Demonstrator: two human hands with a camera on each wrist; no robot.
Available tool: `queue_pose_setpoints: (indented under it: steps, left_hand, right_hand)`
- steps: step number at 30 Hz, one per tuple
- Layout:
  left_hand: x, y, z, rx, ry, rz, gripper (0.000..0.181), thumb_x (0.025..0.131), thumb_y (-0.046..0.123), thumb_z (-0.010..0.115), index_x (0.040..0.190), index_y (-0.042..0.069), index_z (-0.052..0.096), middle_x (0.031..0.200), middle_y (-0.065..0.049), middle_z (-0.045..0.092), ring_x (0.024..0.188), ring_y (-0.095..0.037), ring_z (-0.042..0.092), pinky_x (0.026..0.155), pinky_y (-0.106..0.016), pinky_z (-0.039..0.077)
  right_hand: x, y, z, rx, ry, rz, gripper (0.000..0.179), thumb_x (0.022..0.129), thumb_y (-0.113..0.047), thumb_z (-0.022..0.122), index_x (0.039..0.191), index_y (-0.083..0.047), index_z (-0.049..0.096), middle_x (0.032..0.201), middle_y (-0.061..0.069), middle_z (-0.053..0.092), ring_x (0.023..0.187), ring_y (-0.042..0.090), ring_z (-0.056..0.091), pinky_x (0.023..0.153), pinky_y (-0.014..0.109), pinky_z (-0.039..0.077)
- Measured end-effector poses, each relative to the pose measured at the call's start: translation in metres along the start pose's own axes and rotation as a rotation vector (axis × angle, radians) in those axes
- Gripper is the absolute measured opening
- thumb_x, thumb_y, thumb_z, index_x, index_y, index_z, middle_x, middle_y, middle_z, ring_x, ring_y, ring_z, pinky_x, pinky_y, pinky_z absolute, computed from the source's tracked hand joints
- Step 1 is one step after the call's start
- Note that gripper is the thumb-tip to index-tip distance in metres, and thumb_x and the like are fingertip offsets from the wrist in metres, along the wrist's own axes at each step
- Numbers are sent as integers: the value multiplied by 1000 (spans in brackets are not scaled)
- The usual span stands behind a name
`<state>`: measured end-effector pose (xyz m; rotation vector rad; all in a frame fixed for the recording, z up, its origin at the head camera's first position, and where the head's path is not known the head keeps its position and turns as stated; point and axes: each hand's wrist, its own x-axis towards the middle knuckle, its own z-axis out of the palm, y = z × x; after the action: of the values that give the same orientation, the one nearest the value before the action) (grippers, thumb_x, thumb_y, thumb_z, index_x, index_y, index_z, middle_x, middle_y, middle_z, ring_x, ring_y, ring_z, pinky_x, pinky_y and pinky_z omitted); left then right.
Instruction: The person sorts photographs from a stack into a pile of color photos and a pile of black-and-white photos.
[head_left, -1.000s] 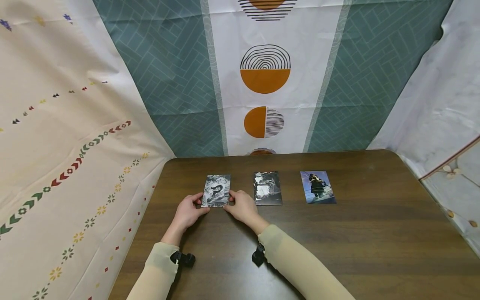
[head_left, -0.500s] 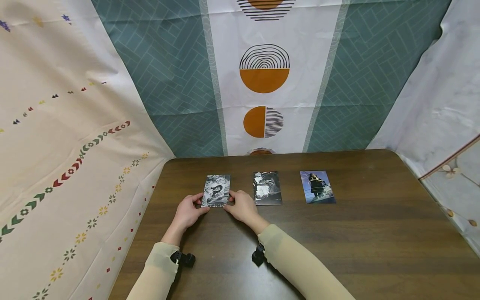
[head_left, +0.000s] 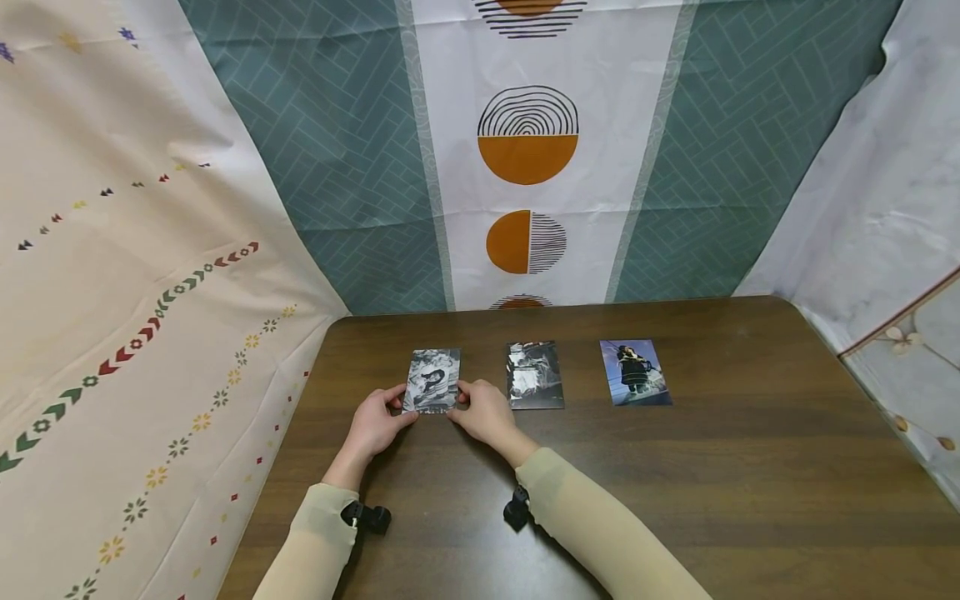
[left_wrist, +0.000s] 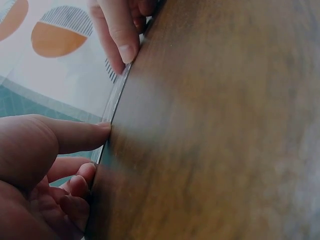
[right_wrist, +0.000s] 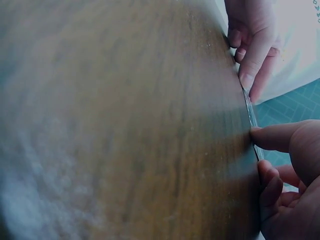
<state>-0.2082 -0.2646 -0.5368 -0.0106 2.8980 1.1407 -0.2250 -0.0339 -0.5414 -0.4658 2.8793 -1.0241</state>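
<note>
A black-and-white photo print [head_left: 432, 373] lies on the wooden table, leftmost of three in a row. At its lower left corner my left hand [head_left: 375, 423] holds it, thumb on the near edge and fingers along the side. My right hand [head_left: 487, 412] holds the lower right corner the same way. Both wrist views show the print only edge-on, as a thin strip against the tabletop. There, thumb and fingertips of the left hand [left_wrist: 47, 160] and right hand [right_wrist: 292, 175] touch that strip.
To the right lie a second black-and-white print [head_left: 535, 377] and a coloured print [head_left: 636, 373] with a dark-clad figure. The brown table [head_left: 712, 483] ends at a patterned cloth backdrop [head_left: 360, 183]. Cloths hang at both sides. Each wrist carries a small black camera.
</note>
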Motion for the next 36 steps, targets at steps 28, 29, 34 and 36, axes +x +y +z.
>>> queue_pose_setpoints:
  steps: [28,29,34,36]
  left_hand:
    - [0,0,0,-3,8,3,56,91,15,85,142,0,67,99,-8,59,86,-24,51,76,-37,40]
    - [0,0,0,-3,9,4,56,91,15,85,142,0,67,100,-8,59,86,-24,51,76,-37,40]
    - [1,0,0,-2,8,3,56,91,15,85,142,0,67,100,-8,59,84,-23,51,75,-37,40]
    - [1,0,0,-7,3,0,56,91,15,85,142,-1,67,100,-8,59,84,-23,51,75,-37,40]
  right_hand:
    - [-2,-1,-3,8,10,-3,57,91,-32,85,140,-7,71,96,-6,65,88,17,63,81,37,52]
    - [-2,-1,-3,8,9,-3,56,91,-32,85,140,-7,71,96,-6,65,88,17,63,81,37,52]
    - [-2,-1,-3,12,5,-5,57,91,-32,86,140,-7,71,97,-6,65,89,18,64,81,37,52]
    - [-1,0,-3,21,6,-9,58,91,-31,86,141,-6,70,97,-6,65,90,19,64,83,37,53]
